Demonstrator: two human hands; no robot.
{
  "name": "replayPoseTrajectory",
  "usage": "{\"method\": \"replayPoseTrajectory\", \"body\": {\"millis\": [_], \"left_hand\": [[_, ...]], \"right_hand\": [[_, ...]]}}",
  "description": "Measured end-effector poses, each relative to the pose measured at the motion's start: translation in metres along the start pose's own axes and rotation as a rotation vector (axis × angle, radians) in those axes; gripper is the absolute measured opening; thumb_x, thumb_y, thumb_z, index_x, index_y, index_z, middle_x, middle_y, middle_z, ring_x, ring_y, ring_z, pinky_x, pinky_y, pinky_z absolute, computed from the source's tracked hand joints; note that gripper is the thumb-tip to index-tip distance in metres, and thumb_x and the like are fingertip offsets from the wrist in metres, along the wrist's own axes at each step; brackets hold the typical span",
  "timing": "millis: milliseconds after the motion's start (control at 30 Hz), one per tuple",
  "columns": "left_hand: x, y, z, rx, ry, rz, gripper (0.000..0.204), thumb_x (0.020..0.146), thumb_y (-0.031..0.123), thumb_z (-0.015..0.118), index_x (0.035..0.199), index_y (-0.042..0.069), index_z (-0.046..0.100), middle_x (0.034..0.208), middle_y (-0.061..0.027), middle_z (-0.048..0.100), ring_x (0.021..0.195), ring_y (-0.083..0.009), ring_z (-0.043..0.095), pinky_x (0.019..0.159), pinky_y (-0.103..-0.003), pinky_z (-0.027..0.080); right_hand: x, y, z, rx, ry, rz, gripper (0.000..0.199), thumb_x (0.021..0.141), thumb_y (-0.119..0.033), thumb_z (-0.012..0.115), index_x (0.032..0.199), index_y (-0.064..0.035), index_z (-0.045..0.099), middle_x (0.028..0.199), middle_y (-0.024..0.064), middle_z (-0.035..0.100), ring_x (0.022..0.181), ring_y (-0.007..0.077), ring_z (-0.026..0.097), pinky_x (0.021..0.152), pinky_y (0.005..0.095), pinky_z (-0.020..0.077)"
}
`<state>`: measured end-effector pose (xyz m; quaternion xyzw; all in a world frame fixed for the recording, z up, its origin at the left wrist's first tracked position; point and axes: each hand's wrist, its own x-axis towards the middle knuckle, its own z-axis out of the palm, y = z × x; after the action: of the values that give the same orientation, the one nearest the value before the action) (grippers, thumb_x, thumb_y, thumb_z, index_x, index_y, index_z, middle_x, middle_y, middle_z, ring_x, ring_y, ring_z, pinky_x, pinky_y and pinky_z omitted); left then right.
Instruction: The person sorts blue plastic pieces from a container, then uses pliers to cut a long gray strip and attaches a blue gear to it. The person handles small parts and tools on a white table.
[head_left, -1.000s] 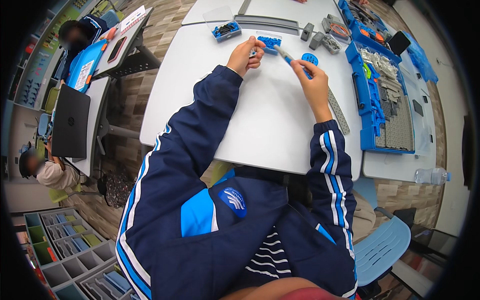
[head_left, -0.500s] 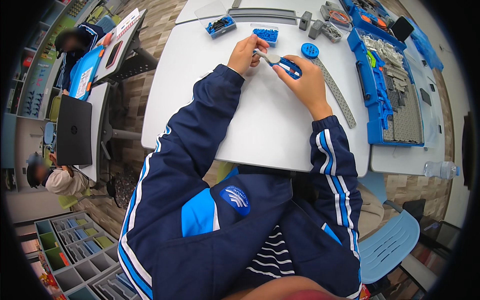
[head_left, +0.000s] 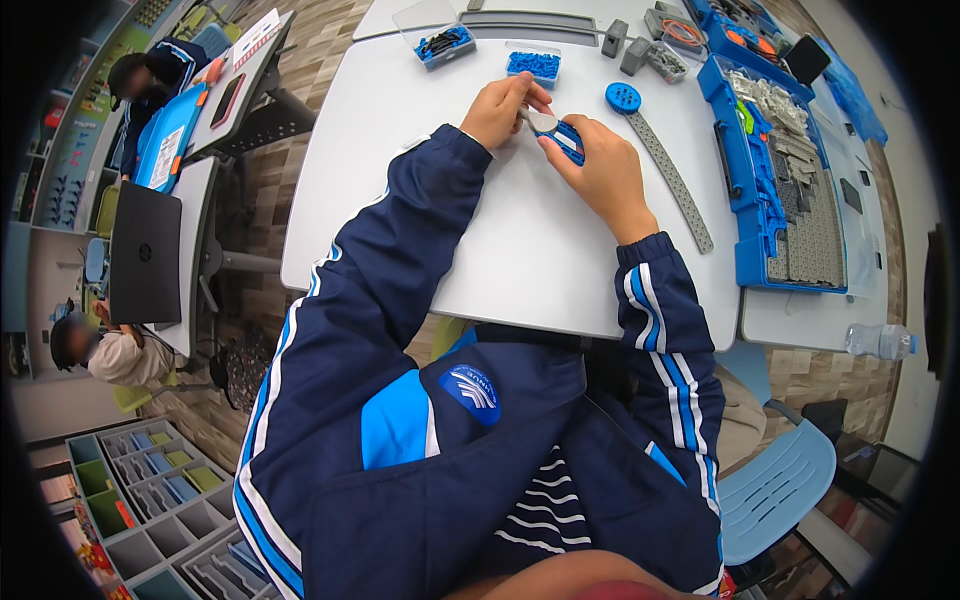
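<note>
Over the white table, both hands meet at a small blue and light-grey building-kit assembly (head_left: 569,142) with a rounded grey part on top. My right hand (head_left: 608,180) grips its blue end between thumb and fingers. At the grey end, the fingers of my left hand (head_left: 498,113) are pinched together on the assembly; their tips partly hide that end. Beyond the hands stands a clear box of blue connector pins (head_left: 534,67). Right of them, a round blue wheel (head_left: 623,97) lies at the far end of a long grey perforated beam (head_left: 675,180).
An open box of black and blue pins (head_left: 445,47) sits at the far left of the white table (head_left: 385,215). A blue case (head_left: 742,210) full of grey parts borders the right side. Grey blocks (head_left: 634,57) stand at the back. A plastic bottle (head_left: 880,341) lies farther right.
My hands have drawn slightly closer together. The assembly has shifted a little toward me and to the left, and less of its grey end shows beside my left fingers.
</note>
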<state>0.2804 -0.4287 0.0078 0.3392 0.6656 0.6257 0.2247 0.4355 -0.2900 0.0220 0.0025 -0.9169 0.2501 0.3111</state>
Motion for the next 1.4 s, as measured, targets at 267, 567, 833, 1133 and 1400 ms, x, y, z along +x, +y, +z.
{"method": "replayPoseTrajectory", "body": {"millis": [267, 567, 833, 1133, 1400], "left_hand": [[-0.008, 0.02, 0.004, -0.099, -0.031, -0.091, 0.053, 0.11, 0.044, 0.036, 0.106, 0.002, 0.067, 0.093, -0.0072, 0.073, 0.055, -0.0052, 0.041, 0.05, -0.021, 0.034], [0.005, 0.003, 0.004, 0.236, 0.192, 0.238, 0.054, 0.107, 0.049, 0.046, 0.08, 0.006, 0.066, 0.064, 0.0014, 0.054, 0.052, -0.0066, 0.046, 0.047, -0.023, 0.032], [0.002, 0.024, -0.068, -0.303, 0.502, 0.041, 0.042, 0.108, 0.039, 0.042, 0.076, 0.013, 0.05, 0.058, 0.0051, 0.038, 0.045, -0.0031, 0.024, 0.041, -0.022, 0.019], [-0.001, 0.018, 0.01, -0.402, -0.103, -0.075, 0.036, 0.104, 0.031, 0.06, 0.118, 0.0, 0.069, 0.075, 0.0044, 0.051, 0.056, -0.0021, 0.035, 0.049, -0.018, 0.028], [-0.003, 0.016, 0.011, -0.405, -0.057, -0.069, 0.022, 0.099, 0.019, 0.068, 0.109, 0.001, 0.074, 0.07, 0.007, 0.05, 0.057, -0.0028, 0.036, 0.052, -0.02, 0.029]], "right_hand": [[-0.004, -0.008, -0.005, -0.01, -0.054, -0.023, 0.044, 0.087, -0.036, 0.076, 0.114, -0.0019, 0.069, 0.087, 0.0132, 0.071, 0.066, 0.0321, 0.069, 0.062, 0.0382, 0.0551], [-0.004, -0.02, -0.02, 0.462, -0.05, 0.363, 0.042, 0.09, -0.039, 0.075, 0.099, 0.0018, 0.076, 0.069, 0.0082, 0.068, 0.061, 0.0141, 0.061, 0.057, 0.0278, 0.0447], [-0.014, -0.002, -0.046, 0.699, 0.155, 0.489, 0.044, 0.1, -0.043, 0.065, 0.079, -0.0042, 0.071, 0.062, -0.0077, 0.044, 0.055, 0.0011, 0.033, 0.05, 0.0233, 0.0205], [-0.025, -0.004, -0.03, 0.581, 0.041, 0.482, 0.042, 0.095, -0.036, 0.072, 0.106, 0.005, 0.075, 0.074, -0.0004, 0.063, 0.068, 0.0059, 0.051, 0.06, 0.023, 0.039], [-0.026, -0.005, -0.03, 0.46, 0.011, 0.539, 0.044, 0.093, -0.039, 0.073, 0.11, 0.0007, 0.073, 0.075, 0.0043, 0.067, 0.066, 0.0083, 0.057, 0.059, 0.0257, 0.0422]]}}
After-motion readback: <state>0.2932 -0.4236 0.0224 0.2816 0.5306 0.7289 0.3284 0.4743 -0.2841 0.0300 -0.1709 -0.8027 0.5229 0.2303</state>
